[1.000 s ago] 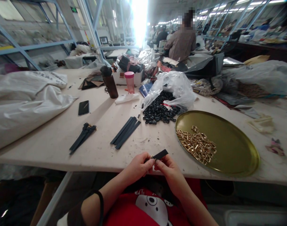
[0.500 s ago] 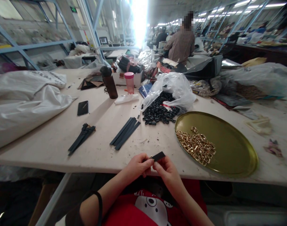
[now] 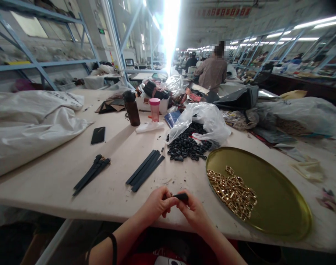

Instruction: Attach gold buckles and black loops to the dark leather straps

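Observation:
A short black strap (image 3: 182,197) is pinched between both hands just above the table's front edge. My left hand (image 3: 161,202) closes its thumb and fingers on the strap's left end, where a tiny part is too small to make out. Around the right end are the fingers of my right hand (image 3: 194,209). Several flat black straps (image 3: 144,170) lie side by side beyond my left hand. Farther left is a bundle of black straps with buckles (image 3: 92,173). Gold buckles (image 3: 234,193) are heaped in the round gold tray (image 3: 283,198) at my right.
Black loops (image 3: 184,147) spill from a clear plastic bag (image 3: 212,121) past my hands. Behind stand a brown bottle (image 3: 132,110) and a pink-lidded cup (image 3: 154,110). A phone (image 3: 98,135) and a big white sack (image 3: 32,129) lie leftward. A person (image 3: 212,71) works farther back.
The strap's free end stood out flat and visible before; now my right fingers wrap it and it looks curved. The head view has tilted up, so the table sits lower in the picture.

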`<move>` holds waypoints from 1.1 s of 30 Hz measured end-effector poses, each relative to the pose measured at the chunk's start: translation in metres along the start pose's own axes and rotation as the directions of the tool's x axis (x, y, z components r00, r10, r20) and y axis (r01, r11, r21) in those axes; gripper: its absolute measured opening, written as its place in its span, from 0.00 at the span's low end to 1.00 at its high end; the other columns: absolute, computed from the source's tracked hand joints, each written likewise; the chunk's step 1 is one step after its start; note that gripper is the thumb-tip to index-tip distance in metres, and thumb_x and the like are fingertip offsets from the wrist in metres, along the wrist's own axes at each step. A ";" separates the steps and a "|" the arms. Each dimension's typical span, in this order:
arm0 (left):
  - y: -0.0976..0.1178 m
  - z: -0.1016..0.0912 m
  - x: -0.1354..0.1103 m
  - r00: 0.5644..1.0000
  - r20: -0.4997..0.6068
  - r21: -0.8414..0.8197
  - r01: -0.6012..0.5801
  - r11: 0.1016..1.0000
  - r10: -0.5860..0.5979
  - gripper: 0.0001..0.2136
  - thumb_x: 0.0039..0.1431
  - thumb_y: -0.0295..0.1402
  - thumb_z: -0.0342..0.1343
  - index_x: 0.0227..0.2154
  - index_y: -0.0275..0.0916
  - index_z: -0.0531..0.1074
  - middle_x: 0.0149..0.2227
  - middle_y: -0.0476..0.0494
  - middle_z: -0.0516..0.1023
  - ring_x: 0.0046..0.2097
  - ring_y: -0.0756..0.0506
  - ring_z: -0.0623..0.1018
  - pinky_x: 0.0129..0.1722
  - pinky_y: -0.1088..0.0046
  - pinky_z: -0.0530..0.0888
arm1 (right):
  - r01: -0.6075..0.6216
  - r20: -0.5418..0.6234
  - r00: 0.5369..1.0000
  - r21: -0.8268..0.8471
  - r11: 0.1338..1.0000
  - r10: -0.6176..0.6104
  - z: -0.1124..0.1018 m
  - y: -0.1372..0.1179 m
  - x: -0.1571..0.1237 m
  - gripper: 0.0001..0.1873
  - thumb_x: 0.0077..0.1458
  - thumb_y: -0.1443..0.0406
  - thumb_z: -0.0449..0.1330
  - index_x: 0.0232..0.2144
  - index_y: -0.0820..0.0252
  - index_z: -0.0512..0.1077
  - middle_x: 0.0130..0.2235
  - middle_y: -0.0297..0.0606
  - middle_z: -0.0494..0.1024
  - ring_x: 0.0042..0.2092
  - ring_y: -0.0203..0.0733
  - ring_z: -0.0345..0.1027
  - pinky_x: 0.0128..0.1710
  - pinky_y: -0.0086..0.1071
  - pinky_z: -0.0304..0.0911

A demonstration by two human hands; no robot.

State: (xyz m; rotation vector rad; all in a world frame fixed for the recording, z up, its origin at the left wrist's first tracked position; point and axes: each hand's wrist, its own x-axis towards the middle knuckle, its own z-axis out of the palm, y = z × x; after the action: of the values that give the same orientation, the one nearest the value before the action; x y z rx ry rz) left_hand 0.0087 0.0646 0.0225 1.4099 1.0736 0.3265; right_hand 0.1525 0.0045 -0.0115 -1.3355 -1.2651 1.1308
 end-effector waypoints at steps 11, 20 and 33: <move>-0.016 -0.012 0.024 0.997 -0.016 -0.197 0.069 0.978 -0.074 0.15 0.50 0.44 0.48 0.30 0.35 0.62 0.16 0.55 0.64 0.15 0.56 0.61 0.15 0.82 0.56 | 0.135 -0.025 0.975 -0.728 0.672 -0.222 -0.063 0.025 0.135 0.19 0.50 0.74 0.46 0.43 0.60 0.67 0.46 0.43 0.67 0.44 0.41 0.63 0.45 0.33 0.55; -0.024 -0.013 0.026 0.994 -0.054 -0.238 0.078 0.968 -0.094 0.14 0.49 0.44 0.49 0.28 0.37 0.60 0.16 0.56 0.63 0.16 0.56 0.61 0.14 0.82 0.57 | 0.055 -0.064 0.983 -0.796 0.603 -0.174 -0.059 0.024 0.120 0.08 0.52 0.66 0.49 0.33 0.61 0.68 0.34 0.42 0.70 0.36 0.42 0.63 0.36 0.34 0.55; -0.014 0.002 0.019 0.977 -0.189 -0.119 -0.119 0.986 0.095 0.11 0.51 0.41 0.48 0.25 0.36 0.60 0.14 0.55 0.63 0.14 0.55 0.61 0.12 0.82 0.58 | -0.171 -0.065 0.971 0.476 0.863 0.228 0.001 -0.012 0.036 0.13 0.47 0.56 0.58 0.29 0.61 0.68 0.23 0.31 0.69 0.27 0.32 0.60 0.28 0.28 0.56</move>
State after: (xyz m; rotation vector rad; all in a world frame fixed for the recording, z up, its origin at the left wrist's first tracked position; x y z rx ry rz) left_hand 0.0146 0.0748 0.0021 1.3428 1.1061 0.6032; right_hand 0.1511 0.0412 0.0000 -1.1578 -0.7094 1.3751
